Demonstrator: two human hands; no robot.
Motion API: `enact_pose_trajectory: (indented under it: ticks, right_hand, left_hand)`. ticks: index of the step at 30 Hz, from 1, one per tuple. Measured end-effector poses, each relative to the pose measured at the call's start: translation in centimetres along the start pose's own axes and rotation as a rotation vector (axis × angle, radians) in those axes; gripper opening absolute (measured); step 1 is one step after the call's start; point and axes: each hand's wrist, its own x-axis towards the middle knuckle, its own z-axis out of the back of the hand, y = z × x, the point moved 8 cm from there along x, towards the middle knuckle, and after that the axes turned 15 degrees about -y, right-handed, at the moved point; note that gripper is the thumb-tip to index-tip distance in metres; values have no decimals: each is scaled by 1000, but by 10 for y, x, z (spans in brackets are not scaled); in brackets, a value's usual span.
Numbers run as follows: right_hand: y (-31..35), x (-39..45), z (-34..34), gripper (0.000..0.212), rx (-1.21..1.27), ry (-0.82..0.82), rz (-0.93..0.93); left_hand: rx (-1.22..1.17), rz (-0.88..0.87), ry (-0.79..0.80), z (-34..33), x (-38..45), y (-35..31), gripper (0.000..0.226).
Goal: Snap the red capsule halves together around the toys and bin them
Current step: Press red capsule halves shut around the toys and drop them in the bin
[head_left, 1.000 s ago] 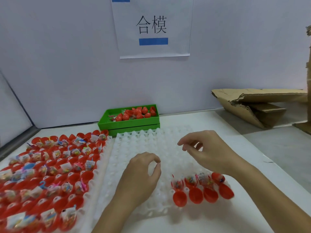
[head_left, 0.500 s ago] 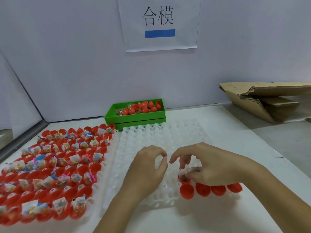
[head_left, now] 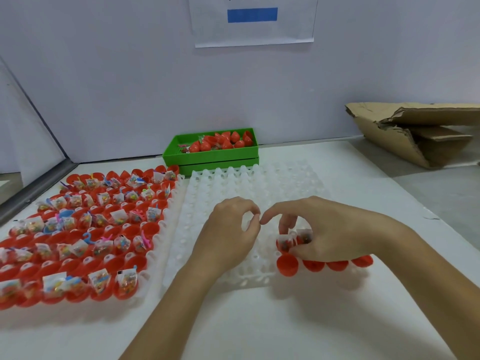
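Right hand [head_left: 335, 232] curls over filled red capsule halves [head_left: 285, 244] on the white tray [head_left: 249, 183], thumb touching them; left hand [head_left: 228, 237] alongside, loosely curled, holding nothing.

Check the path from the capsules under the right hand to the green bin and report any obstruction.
Nothing visible blocks it. Between the capsules at the right hand and the green bin lies only the low white tray, its cells there bare.

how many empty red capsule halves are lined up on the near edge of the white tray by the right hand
4, side by side along the white tray's near right edge: one fully visible at the left, three more partly under the right hand. More may be hidden.
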Motion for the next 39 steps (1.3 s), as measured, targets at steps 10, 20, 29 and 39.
enact_pose_trajectory:
  ticks: [10, 20, 29, 39]
  right_hand:
    - [1, 5, 22, 44, 93, -249, 76]
    - [-1, 13, 32, 56, 216, -485, 61]
    - [-1, 11, 35, 34, 456, -527, 54]
    - [11, 7, 39, 24, 423, -818, 151]
  left_hand:
    - [-31, 6, -33, 6, 0, -7, 24]
    - [-559, 176, 38, 16, 0, -26, 30]
    - [-580, 302, -33, 15, 1, -14, 32]
    - [-618, 317, -47, 13, -2, -15, 15]
